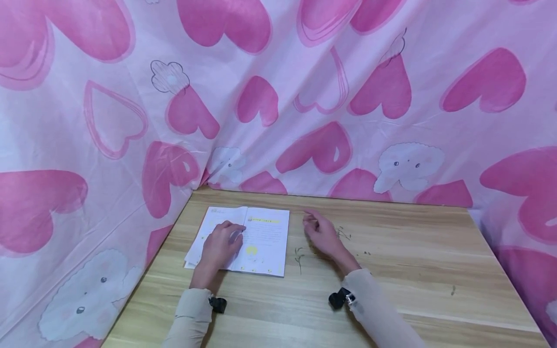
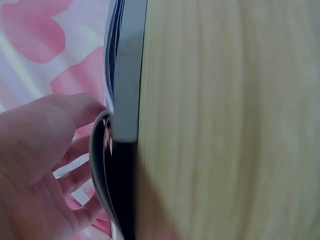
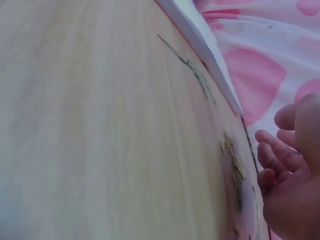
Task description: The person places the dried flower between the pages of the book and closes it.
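Observation:
An open book (image 1: 270, 239) with printed white pages and small yellow pictures lies on the table. My left hand (image 1: 221, 245) rests over its left page, fingertips close to the middle fold. In the left wrist view the thumb of that hand (image 2: 37, 155) is at the edge of the book (image 2: 129, 80), and the lower cover bows outward. My right hand (image 1: 321, 235) is held to the right of the book, its fingers loosely bent with nothing between them. Beside it lies a thin dried sprig (image 1: 298, 259), also seen as a green-grey stalk (image 3: 200, 80) in the right wrist view.
The wooden table (image 1: 413, 256) carries more dry plant bits (image 1: 344, 234) behind the right hand and a small scrap (image 1: 453, 290) farther right. A pink heart-patterned cloth (image 1: 313, 96) hangs along the back and left edges.

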`<state>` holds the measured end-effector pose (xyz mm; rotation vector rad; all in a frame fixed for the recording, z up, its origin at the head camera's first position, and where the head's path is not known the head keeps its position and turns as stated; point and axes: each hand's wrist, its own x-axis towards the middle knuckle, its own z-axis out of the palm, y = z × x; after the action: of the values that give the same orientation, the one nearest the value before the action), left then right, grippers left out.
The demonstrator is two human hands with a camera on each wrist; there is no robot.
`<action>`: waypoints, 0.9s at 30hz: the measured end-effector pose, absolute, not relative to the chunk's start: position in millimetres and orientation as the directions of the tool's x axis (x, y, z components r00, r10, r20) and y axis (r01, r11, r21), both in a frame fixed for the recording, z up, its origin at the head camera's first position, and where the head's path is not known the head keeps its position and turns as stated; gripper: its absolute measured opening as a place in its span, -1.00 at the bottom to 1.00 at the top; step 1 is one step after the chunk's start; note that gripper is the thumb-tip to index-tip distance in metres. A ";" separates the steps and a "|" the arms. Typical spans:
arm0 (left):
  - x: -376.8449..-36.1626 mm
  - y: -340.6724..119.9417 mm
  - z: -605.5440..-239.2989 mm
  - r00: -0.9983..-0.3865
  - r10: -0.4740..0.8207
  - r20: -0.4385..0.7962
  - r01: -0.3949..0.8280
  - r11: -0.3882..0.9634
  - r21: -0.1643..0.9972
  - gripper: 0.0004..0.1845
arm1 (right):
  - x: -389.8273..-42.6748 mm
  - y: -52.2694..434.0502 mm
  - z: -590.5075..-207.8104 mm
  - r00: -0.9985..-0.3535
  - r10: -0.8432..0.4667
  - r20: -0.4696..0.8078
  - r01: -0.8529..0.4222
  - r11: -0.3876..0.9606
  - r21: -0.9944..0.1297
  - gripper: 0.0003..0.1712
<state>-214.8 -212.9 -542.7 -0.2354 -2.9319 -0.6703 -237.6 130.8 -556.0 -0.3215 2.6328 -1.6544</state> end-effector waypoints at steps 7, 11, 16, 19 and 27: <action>-217.2 -210.5 -543.1 -0.982 0.114 0.153 0.167 0.902 0.397 -0.71 | -224.8 159.8 -553.9 -0.976 -0.150 0.155 -0.205 0.422 -0.883 -0.48; -217.6 -210.1 -544.1 -0.982 0.107 0.158 0.162 0.905 0.394 -0.72 | -218.7 175.1 -557.6 -0.981 -0.125 0.148 -0.189 0.439 -0.878 -0.49; -217.8 -209.9 -545.7 -0.981 0.094 0.169 0.155 0.903 0.401 -0.73 | -211.9 188.8 -559.8 -0.986 -0.097 0.135 -0.165 0.475 -0.864 -0.55; -217.1 -210.4 -546.0 -0.980 0.092 0.178 0.159 0.901 0.404 -0.71 | -208.6 197.1 -559.5 -0.988 -0.078 0.133 -0.154 0.508 -0.847 -0.61; -215.0 -207.7 -548.5 -0.959 0.116 0.259 0.210 0.905 0.369 -0.61 | -203.2 222.8 -564.9 -0.984 -0.049 0.174 -0.165 0.632 -0.757 -0.75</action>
<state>-215.0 -207.7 -548.5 -0.2462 -2.8379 -0.5872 -203.2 222.8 -564.9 -0.1953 2.9601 -1.3963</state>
